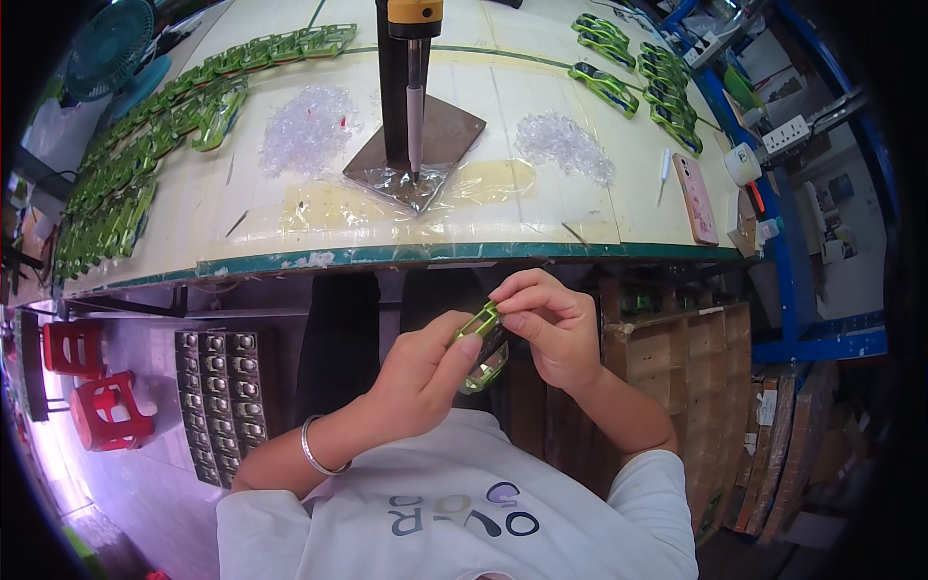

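Just off the table's near edge, a bright green plastic frame with a dark inner part (491, 342) is held up in front of my shirt. My left hand (425, 372) grips its side, thumb on top and fingers wrapped around it. At its upper end, the thumb and forefinger of my right hand (556, 329) pinch close together. Anything small between those right fingertips is too hidden to make out. Similar green frames (217, 111) stand in rows on the table's left side, and more (667, 97) lie at the far right.
A mounted electric driver (416, 97) points down at a metal plate (445, 130). Piles of small clear pieces (307, 130) (563, 143) flank it. A phone (694, 198) and a white pen-like tool (664, 177) lie right. Below are a compartment tray (220, 401), red stools (111, 411) and a wooden rack (681, 387).
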{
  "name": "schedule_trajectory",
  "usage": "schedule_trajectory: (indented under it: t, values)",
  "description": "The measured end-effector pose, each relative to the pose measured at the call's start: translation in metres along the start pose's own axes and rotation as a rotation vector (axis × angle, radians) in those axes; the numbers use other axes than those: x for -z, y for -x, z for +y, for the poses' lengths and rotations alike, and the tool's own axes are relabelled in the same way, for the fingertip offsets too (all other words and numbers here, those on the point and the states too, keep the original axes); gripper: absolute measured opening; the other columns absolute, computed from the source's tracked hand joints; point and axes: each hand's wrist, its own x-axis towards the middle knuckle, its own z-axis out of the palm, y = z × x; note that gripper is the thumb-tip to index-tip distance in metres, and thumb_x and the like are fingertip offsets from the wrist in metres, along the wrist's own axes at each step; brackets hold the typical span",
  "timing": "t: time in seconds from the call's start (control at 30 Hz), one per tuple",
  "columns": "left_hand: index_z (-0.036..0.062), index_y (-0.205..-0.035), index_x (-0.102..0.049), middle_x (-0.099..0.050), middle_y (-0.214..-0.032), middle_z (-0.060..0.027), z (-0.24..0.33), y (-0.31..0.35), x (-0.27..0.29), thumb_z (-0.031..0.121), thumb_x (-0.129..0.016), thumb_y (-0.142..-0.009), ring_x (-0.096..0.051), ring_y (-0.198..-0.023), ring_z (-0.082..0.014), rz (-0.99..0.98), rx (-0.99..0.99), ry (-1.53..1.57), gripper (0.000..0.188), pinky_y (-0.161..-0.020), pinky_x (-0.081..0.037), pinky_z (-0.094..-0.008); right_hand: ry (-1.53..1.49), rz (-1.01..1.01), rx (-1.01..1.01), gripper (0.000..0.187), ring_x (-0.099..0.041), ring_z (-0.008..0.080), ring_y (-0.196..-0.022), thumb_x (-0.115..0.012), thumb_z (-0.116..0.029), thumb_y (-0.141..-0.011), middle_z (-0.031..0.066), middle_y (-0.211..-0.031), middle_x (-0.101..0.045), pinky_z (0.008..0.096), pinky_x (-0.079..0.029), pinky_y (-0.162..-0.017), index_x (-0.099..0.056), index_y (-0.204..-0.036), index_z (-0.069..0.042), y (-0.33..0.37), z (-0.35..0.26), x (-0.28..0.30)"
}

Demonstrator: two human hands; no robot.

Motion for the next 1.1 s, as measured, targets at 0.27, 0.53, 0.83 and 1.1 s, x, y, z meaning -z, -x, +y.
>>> schedule_trajectory:
  t: [0.27, 0.53, 0.83, 1.1]
  values:
    - [-0.0018, -0.102, -0.048, -0.058, -0.078, -0.0069, 0.003, 0.000, 0.009, 0.018, -0.036, -0.090, -0.055, -0.068, -0.0097, -0.002, 0.057, 0.127, 0.026, -0.063, -0.043, -0.0224, 0.844, -0.153, 0.605, 0.029, -0.056, 0.0259, -0.084, -0.065, -0.007, -0.068, 0.0173, -0.098, -0.054, 0.0304, -0.047, -0.070, -0.057, -0.094, 0.004, -0.001, 0.005, 0.007]
    - [-0.0032, -0.107, -0.047, -0.058, -0.085, -0.0089, -0.005, -0.006, 0.014, 0.020, -0.036, -0.090, -0.056, -0.076, -0.0111, -0.008, 0.078, 0.568, 0.030, -0.070, -0.045, -0.0234, 0.980, -0.181, 0.561, 0.078, -0.056, 0.0297, -0.084, -0.074, -0.030, -0.058, 0.0204, -0.110, -0.048, 0.0338, -0.046, -0.068, -0.037, -0.119, 0.001, -0.002, 0.009, -0.010]
    - [-0.0025, -0.110, -0.045, -0.055, -0.095, -0.0091, -0.007, 0.002, 0.012, 0.021, -0.038, -0.090, -0.053, -0.086, -0.0119, 0.014, 0.124, 0.783, 0.032, -0.075, -0.042, -0.0245, 1.084, -0.155, 0.631, 0.067, -0.057, 0.0281, -0.074, -0.073, -0.025, -0.059, 0.0276, -0.113, -0.043, 0.0298, -0.047, -0.060, -0.043, -0.118, -0.021, -0.001, 0.015, -0.018]
    - [-0.0004, -0.105, -0.046, -0.053, -0.092, -0.0074, -0.019, 0.005, 0.022, 0.016, -0.046, -0.085, -0.051, -0.083, -0.0140, 0.164, -0.126, 0.104, 0.026, -0.076, -0.039, -0.0246, 1.047, -0.246, 0.651, 0.057, -0.058, 0.0300, -0.079, -0.073, -0.021, -0.060, 0.0322, -0.112, -0.042, 0.0289, -0.048, -0.060, -0.050, -0.111, -0.026, 0.001, 0.017, -0.013]
